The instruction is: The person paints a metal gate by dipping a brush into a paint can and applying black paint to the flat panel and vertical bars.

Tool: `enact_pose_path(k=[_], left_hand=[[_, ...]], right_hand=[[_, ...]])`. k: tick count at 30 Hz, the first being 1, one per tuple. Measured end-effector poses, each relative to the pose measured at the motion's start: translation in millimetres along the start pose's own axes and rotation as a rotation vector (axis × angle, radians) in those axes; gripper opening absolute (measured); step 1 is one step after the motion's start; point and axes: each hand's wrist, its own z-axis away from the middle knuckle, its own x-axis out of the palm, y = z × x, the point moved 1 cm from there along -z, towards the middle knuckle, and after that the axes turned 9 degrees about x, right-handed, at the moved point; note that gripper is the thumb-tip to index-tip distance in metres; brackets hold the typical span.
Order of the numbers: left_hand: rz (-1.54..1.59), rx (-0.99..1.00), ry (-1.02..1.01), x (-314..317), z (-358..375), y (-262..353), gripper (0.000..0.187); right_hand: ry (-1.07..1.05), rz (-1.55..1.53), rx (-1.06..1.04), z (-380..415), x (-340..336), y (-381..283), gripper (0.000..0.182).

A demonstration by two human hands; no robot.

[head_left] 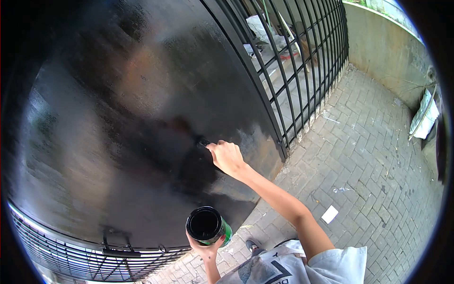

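Observation:
My left hand (206, 247) is wrapped round a green-labelled paint can (227, 233) held upright near my chest, with dark paint (205, 222) inside its open top. With my right arm stretched out, my right hand (228, 157) is closed on a paintbrush (203, 141); most of its handle is hidden in my fingers. The brush end is at the surface of a large metal panel (156, 184), glossy black over most of its face. Towards its lower right edge, a dull grey-brown patch (260, 149) shows.
Black barred fencing (302, 71) adjoins the panel on the right, with bags behind it. Another barred section with a latch (121, 253) lies at lower left. Grey paving (350, 161) bears a white paper (329, 214). A concrete wall (383, 52) and white sack (424, 116) stand at right.

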Motion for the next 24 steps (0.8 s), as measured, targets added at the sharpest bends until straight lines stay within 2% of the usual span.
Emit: enact_pose_path(k=[4,7,9,11,14,17,19,22,24], left_hand=[[0.036,-0.048,0.021,3,3,-2,0.106],[0.001,-0.045,-0.001,-1,6,1,0.106],[-0.008,-0.041,-0.003,-5,3,0,0.106],[-0.011,-0.026,0.031,-9,9,-4,0.104],[0.018,-0.022,0.033,-3,2,11,0.102],[-0.030,-0.047,0.020,-9,8,-3,0.103],[-0.044,0.005,0.012,-11,5,-6,0.104],[0.034,-0.048,0.039,-9,4,-3,0.105],[0.035,-0.052,0.046,-8,5,0,0.106]], right_hand=[[0.165,-0.176,-0.031,15,-6,-6,0.019],[0.021,-0.053,0.016,45,42,45,0.021],[-0.085,0.068,0.119,62,51,69,0.024],[-0.391,0.227,0.253,75,53,104,0.027],[-0.313,0.205,0.294,84,48,120,0.017],[-0.243,0.131,0.144,50,40,66,0.017],[-0.148,0.104,0.039,31,34,40,0.018],[0.058,-0.121,-0.009,30,6,4,0.029],[0.131,-0.158,-0.081,38,10,2,0.039]])
